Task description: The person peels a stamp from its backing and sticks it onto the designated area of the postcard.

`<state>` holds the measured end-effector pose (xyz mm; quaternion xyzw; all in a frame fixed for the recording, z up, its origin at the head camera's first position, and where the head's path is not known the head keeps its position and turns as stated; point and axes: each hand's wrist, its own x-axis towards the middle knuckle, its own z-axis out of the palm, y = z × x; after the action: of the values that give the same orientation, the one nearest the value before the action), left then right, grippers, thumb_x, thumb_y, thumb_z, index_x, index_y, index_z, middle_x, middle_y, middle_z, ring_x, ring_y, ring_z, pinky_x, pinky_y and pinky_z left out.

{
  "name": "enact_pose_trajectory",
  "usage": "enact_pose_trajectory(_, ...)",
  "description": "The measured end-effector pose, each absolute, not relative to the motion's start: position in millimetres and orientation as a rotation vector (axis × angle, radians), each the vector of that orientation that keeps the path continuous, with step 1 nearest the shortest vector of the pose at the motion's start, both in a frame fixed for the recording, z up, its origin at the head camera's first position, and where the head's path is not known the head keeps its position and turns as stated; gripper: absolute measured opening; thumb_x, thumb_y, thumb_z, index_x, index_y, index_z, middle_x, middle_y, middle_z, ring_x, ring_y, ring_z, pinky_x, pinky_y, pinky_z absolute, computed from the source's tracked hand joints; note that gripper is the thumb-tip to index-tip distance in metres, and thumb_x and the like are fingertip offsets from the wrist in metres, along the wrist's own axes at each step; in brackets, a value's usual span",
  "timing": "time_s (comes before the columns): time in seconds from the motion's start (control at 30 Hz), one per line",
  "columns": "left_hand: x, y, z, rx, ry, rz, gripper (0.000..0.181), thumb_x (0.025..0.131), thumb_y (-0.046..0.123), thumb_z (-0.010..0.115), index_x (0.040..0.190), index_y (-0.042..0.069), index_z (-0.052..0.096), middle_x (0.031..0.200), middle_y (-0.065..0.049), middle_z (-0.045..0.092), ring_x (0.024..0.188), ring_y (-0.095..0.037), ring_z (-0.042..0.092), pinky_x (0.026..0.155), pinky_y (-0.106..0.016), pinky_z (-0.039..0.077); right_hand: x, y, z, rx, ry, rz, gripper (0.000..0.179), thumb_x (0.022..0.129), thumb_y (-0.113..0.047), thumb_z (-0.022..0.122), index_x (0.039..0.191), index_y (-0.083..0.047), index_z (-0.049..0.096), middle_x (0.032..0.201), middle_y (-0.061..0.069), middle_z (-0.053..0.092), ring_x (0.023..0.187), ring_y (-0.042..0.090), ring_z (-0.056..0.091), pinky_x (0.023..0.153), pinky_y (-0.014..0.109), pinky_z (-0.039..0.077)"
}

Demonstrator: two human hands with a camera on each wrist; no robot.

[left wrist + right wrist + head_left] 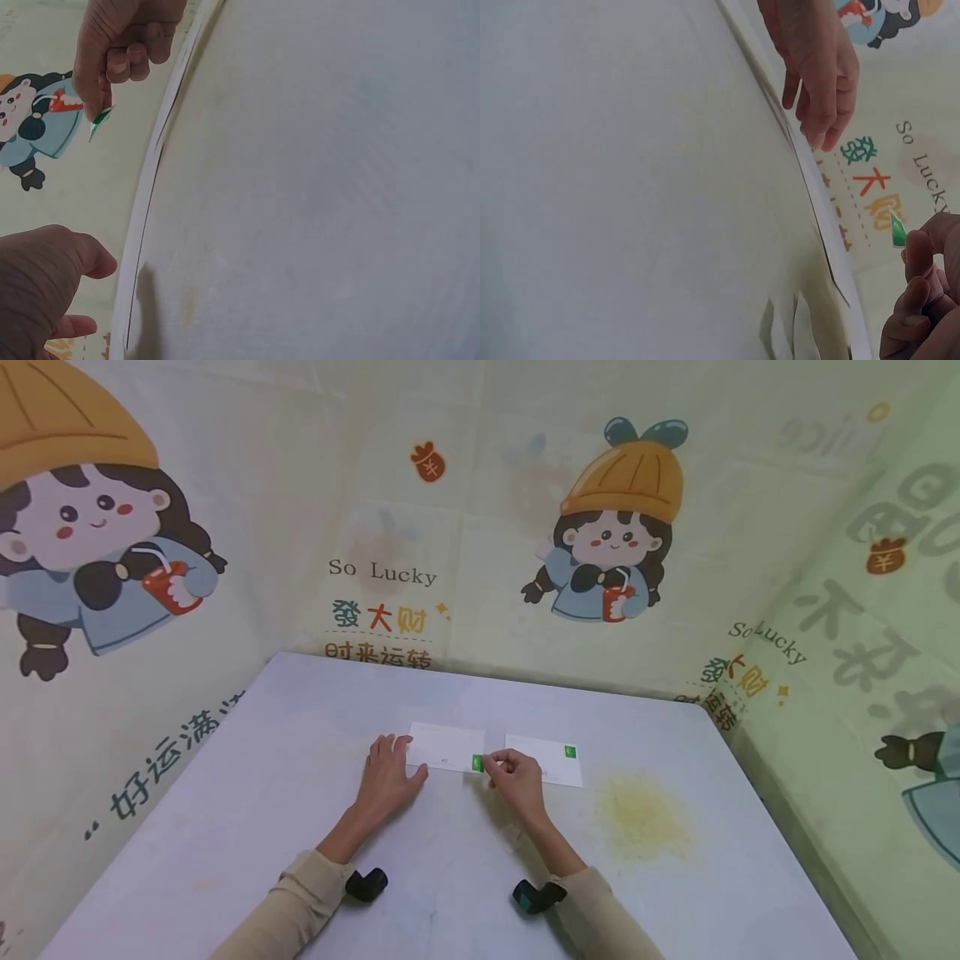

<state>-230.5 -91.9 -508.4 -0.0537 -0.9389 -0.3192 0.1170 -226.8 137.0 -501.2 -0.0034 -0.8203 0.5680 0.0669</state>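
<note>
Two white envelope-like cards lie side by side on the table: a left card (444,743) and a right card (558,772), which has a green stamp (570,752) at its upper right corner. My right hand (517,774) pinches another small green stamp (477,763) between thumb and forefinger. In the head view this stamp overlaps the left card's lower right corner; the right wrist view shows the stamp (898,234) jutting from the fingertips. My left hand (390,773), its fingers spread, is at the left card's left edge. The right hand partly covers the right card.
White table (300,760) reaches back to a cartoon-printed cloth wall (480,568). A yellowish stain (643,817) marks the tabletop right of the cards. Thin pale curled scraps (802,330) stand low in the right wrist view. Each wrist wears a black camera (367,886).
</note>
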Motion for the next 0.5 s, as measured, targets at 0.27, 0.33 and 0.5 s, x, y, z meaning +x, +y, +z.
enact_pose_trajectory(0.27,-238,-93,-514,-0.164,-2.768,-0.916,0.056,0.093,0.026,0.070,0.137,-0.005,0.055,0.140,-0.035,0.048,0.135,-0.049,0.040,0.111,-0.061,0.035,-237,135,-507,-0.026,-2.479,1.694,0.015,0.094,-0.021,0.074,0.095,-0.006,0.074,0.061,0.001,0.060,0.051,0.011,0.043,0.045,0.021,0.029)
enact_pose_trajectory(0.33,-240,-94,-514,-0.170,-2.773,-0.907,0.056,0.093,0.026,0.070,0.137,-0.005,0.055,0.139,-0.035,0.048,0.135,-0.049,0.039,0.112,-0.061,0.035,-239,135,-507,-0.033,-2.487,1.680,0.015,0.094,-0.021,0.073,0.095,-0.006,0.074,0.061,0.000,0.060,0.051,0.011,0.044,0.046,0.021,0.029)
enact_pose_trajectory(0.5,-245,-96,-516,-0.173,-2.801,-0.902,0.056,0.093,0.026,0.070,0.138,-0.004,0.055,0.141,-0.037,0.047,0.138,-0.051,0.036,0.114,-0.062,0.032,-247,135,-507,-0.066,-2.504,1.642,0.015,0.095,-0.020,0.072,0.096,-0.006,0.074,0.062,0.001,0.061,0.052,0.012,0.045,0.046,0.021,0.030)
